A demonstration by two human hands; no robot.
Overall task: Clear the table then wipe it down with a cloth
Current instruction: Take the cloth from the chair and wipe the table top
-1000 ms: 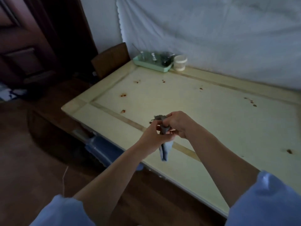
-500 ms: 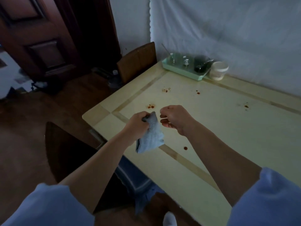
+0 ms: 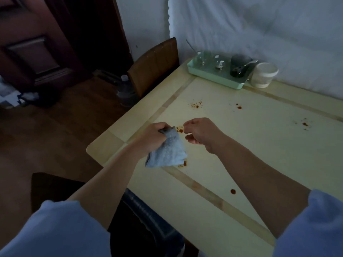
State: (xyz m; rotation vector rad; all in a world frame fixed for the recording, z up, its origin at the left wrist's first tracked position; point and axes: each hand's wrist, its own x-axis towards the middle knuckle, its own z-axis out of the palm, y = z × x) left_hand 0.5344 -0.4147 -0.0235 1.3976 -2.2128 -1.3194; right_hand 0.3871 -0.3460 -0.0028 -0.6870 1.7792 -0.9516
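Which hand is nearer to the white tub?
Right. The right hand hovers nearer, below and left of the white tub; the left hand, gripping the cloth, lies farther left.

Single wide-angle view, worn on the head. Looks forward and steeply down from above the near edge of the pale yellow wooden table (image 3: pixel 259 145), close in. Faces the far corner with the mint-green plastic tray (image 3: pixel 213 79) and the white fabric backdrop (image 3: pixel 259 25) behind it; takes in dark wooden floor (image 3: pixel 46 136) at left.
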